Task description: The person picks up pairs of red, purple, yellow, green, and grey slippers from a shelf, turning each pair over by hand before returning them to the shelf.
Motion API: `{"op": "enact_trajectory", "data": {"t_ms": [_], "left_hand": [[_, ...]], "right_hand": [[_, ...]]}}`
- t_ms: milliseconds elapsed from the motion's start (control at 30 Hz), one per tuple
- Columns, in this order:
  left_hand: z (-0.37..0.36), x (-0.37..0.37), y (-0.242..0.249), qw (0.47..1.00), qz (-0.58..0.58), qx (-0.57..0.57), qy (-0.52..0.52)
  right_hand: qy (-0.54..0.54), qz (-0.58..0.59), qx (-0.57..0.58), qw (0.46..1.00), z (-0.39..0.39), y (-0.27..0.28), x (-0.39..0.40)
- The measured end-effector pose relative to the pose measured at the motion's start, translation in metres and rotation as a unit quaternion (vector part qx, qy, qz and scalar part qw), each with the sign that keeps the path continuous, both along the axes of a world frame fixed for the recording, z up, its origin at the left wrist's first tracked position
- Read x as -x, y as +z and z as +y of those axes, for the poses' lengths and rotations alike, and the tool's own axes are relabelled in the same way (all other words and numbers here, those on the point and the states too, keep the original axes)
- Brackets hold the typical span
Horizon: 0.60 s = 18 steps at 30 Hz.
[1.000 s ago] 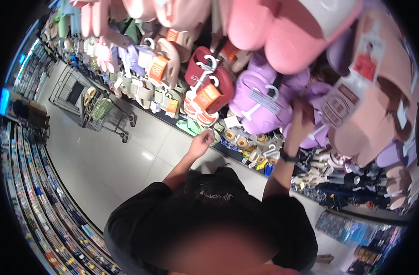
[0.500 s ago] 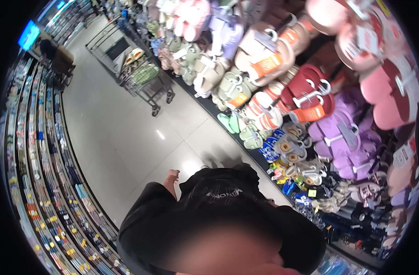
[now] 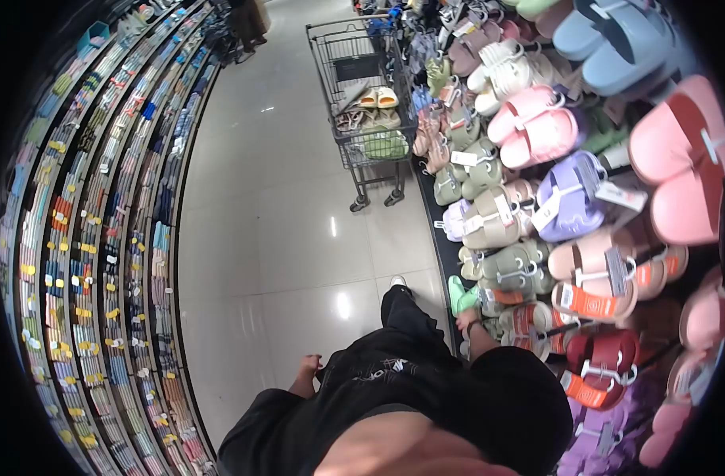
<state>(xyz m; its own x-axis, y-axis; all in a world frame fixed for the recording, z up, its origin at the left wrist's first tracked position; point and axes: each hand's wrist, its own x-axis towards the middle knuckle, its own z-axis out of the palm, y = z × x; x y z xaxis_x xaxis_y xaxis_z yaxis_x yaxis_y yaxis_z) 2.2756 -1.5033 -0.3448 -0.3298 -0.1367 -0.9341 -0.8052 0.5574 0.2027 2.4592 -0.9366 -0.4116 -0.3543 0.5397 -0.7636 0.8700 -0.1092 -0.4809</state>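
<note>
Here, green slippers (image 3: 460,297) just above right hand (image 3: 466,321).

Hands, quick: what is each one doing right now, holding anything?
Left hand: hangs by the hip, seems empty; open or closed cannot be told.
Right hand: at the hanging green foam slippers; grip cannot be told.

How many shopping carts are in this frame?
1. The shopping cart stands in the aisle ahead, close beside the slipper display, with slippers loaded in its basket. Nothing shows of another cart, though the far end of the aisle is too small to judge.
</note>
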Motion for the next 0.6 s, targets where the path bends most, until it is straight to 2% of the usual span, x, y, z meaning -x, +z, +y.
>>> {"op": "enact_trajectory", "data": {"t_ms": [67, 100, 200, 300, 400, 467, 533, 567, 600], "left_hand": [[0.002, -0.01, 0.002, 0.999, -0.022, 0.016, -0.02], [0.005, -0.012, -0.001, 0.999, -0.022, 0.016, -0.041], [0.025, 0.006, -0.002, 0.994, 0.008, 0.007, -0.106], [0.06, 0.054, 0.009, 0.992, 0.045, -0.012, -0.117], [0.104, 0.132, 0.023, 0.996, 0.072, -0.045, -0.019], [0.135, 0.191, 0.053, 0.989, 0.13, -0.065, 0.036], [0.158, 0.24, 0.082, 0.973, 0.21, -0.08, 0.045], [0.161, 0.258, 0.082, 0.971, 0.219, -0.084, 0.043], [0.164, 0.279, 0.083, 0.969, 0.229, -0.09, 0.038]], "right_hand": [[-0.049, 0.089, -0.015, 0.995, 0.059, 0.021, 0.106], [-0.089, 0.099, 0.006, 0.991, 0.067, 0.077, 0.161], [-0.042, 0.182, 0.008, 0.982, 0.102, 0.102, 0.283], [-0.007, 0.222, 0.034, 0.974, 0.095, 0.117, 0.36], [0.044, 0.222, 0.064, 0.972, 0.067, 0.107, 0.396], [0.086, 0.186, 0.069, 0.976, 0.048, 0.094, 0.389], [0.156, 0.084, 0.099, 0.979, 0.044, 0.063, 0.363], [0.12, 0.073, 0.105, 0.984, 0.039, 0.044, 0.338], [0.221, -0.013, 0.097, 0.97, 0.045, 0.028, 0.325]]}}
